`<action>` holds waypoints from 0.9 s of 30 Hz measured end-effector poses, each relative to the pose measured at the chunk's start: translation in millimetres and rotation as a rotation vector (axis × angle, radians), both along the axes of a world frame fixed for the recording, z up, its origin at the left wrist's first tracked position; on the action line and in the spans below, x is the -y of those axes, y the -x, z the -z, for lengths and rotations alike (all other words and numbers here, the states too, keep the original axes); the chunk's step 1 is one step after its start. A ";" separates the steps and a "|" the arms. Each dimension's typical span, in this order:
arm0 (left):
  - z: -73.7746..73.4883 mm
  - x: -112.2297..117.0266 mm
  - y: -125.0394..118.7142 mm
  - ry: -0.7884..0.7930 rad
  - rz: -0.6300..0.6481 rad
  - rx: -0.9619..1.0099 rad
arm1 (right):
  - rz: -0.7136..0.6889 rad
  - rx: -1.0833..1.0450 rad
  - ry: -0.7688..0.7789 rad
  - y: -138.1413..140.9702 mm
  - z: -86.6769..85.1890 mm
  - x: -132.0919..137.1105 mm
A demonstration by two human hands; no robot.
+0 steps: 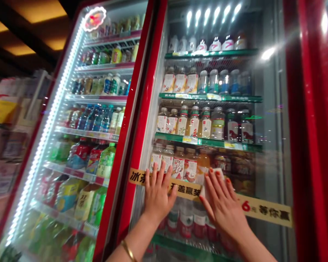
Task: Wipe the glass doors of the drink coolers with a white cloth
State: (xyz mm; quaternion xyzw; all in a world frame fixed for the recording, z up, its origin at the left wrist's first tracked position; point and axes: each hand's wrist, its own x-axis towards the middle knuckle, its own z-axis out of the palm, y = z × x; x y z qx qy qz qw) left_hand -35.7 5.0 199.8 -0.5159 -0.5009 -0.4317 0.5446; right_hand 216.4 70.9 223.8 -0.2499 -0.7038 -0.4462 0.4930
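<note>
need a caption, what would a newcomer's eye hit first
Likely the left hand, spread against the glass door low in the middle, and the right hand beside it, over something white. Then the tan strip crossing the door behind them, and the bright lights edging the left fridge.

Wears a narrow, shiny, gold-coloured bangle (pixel 128 251) around the bare left forearm (pixel 142 231). Has orange-red painted fingernails (pixel 211 170) on the right hand (pixel 223 204), slender fingers (pixel 161 178) on both sides, and a bare right forearm (pixel 254 243).

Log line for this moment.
left hand: spread against glass door, over tan strip | right hand: flat over white cloth-like piece | bottles: behind door
</note>
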 end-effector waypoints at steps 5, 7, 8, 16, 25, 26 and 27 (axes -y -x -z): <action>-2.9 4.8 -2.1 0.005 0.115 0.037 | 0.104 -0.429 0.202 -39.0 -39.7 -20.3; -6.8 7.6 -4.6 -0.012 0.179 0.075 | 0.145 -0.482 0.246 -38.7 -43.4 -20.6; -9.0 8.0 -5.8 -0.026 0.214 0.090 | 0.160 -0.451 0.255 -34.4 -38.7 -18.3; -16.3 -4.0 -7.8 0.016 0.301 0.022 | 0.173 -0.404 0.318 -46.9 -45.9 -16.1; -16.7 -4.0 -5.9 0.044 0.161 -0.043 | 0.059 0.132 0.133 -19.9 -3.7 1.0; -16.6 -3.7 -5.8 0.047 0.157 -0.048 | 0.074 0.158 0.137 -27.3 0.4 -0.7; -16.6 -3.7 -5.8 0.048 0.153 -0.051 | 0.095 0.101 0.164 -36.9 -2.7 -4.3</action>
